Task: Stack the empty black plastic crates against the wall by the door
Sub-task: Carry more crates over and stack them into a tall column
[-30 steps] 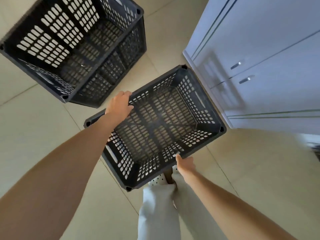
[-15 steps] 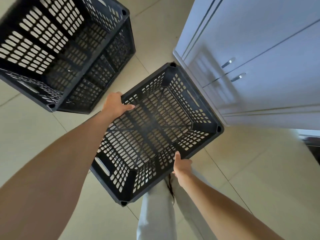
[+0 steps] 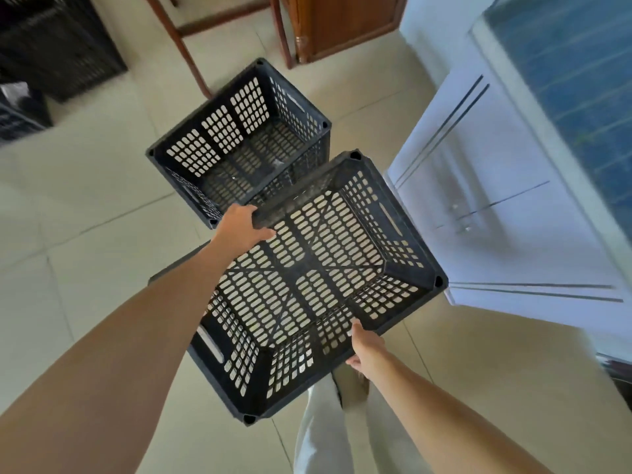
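I hold an empty black perforated crate (image 3: 307, 278) off the floor in front of me. My left hand (image 3: 239, 227) grips its far left rim, fingers curled over the edge. My right hand (image 3: 364, 348) grips the near right rim from outside. A second empty black crate (image 3: 239, 145) stands on the tiled floor just beyond the held one, its near corner hidden behind the held crate's rim.
A white cabinet (image 3: 496, 200) stands close on the right. More black crates (image 3: 58, 53) sit at the far left. Wooden furniture legs (image 3: 181, 46) and a brown wooden panel (image 3: 345, 22) are at the back. My legs (image 3: 328, 432) are below the crate.
The held crate has risen higher and closer to me. The view has tilted up, so the floor crate now lies straight ahead, with the wooden furniture and far-left crates newly in view.
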Motion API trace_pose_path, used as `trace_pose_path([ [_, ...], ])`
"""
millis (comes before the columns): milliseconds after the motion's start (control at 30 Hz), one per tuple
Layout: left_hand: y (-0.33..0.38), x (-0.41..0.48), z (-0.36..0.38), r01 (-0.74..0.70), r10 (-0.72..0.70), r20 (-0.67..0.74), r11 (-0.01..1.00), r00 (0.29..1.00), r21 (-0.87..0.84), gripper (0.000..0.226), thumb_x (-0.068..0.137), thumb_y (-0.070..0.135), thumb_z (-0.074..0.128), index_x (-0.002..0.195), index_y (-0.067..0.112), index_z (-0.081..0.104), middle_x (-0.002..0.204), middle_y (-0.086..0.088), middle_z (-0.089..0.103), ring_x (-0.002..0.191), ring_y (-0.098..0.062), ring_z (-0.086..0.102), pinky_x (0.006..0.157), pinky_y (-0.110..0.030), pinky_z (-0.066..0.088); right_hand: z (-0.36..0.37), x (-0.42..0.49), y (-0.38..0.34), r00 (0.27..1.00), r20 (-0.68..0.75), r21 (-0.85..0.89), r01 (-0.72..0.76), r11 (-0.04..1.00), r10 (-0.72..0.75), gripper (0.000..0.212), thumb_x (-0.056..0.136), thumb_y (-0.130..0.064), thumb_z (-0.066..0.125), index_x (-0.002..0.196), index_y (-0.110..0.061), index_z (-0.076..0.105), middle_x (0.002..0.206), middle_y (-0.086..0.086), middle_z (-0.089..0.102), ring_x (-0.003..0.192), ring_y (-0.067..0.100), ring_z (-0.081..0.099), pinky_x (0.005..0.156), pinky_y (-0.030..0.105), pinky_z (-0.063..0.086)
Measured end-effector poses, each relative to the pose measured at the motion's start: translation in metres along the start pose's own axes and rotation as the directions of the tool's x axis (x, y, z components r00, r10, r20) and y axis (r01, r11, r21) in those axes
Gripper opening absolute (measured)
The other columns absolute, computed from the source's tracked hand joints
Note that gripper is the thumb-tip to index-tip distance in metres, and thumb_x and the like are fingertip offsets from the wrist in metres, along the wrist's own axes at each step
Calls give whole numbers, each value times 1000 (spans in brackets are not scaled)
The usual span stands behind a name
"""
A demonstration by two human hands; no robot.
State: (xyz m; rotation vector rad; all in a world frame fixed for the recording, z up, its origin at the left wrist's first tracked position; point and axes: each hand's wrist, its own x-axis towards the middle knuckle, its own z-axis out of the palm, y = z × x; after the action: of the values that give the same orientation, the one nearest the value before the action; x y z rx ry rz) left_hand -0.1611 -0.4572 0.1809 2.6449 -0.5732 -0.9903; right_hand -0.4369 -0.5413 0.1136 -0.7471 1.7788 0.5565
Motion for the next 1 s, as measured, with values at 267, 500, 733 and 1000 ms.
trace_pose_path([
  [267, -10, -112, -104, 150, -154, -173, 988, 973, -36, 44, 81, 35, 73, 112, 5, 62, 103, -14, 62, 89, -25, 53, 73, -31, 40, -21, -104, -44, 980, 160, -189, 144, 971, -114, 53, 97, -40, 53, 137, -7, 40, 133, 18, 53, 122, 36, 54, 99, 45, 49],
  [500, -67, -221, -142, 348, -409, -256, 903, 876, -251, 40, 80, 24, 74, 110, 4, 57, 101, -14, 64, 91, -28, 62, 77, -37, 53, 6, -178, -75, 902, 209, -457, 432, 778, -378, 60, 96, -43, 53, 141, -6, 38, 139, 16, 48, 124, 35, 51, 101, 43, 47],
  [733, -148, -350, -131, 515, -652, -279, 741, 705, -432, 38, 88, 26, 69, 112, 1, 52, 99, -9, 52, 81, -17, 47, 59, -21, 35, 108, -171, -103, 738, 516, -685, 660, 308, -434, 110, 48, -74, 61, 136, -10, 47, 135, 5, 57, 112, 32, 61, 99, 42, 50],
  [1000, -223, -530, -70, 595, -909, -194, 391, 369, -702, 36, 91, 25, 65, 114, 1, 50, 97, -9, 50, 86, -20, 47, 68, -28, 36, 198, -367, 38, 545, 737, -662, 703, -260, -401, 71, 96, -38, 56, 147, 5, 31, 151, 19, 38, 133, 37, 45, 106, 44, 44],
])
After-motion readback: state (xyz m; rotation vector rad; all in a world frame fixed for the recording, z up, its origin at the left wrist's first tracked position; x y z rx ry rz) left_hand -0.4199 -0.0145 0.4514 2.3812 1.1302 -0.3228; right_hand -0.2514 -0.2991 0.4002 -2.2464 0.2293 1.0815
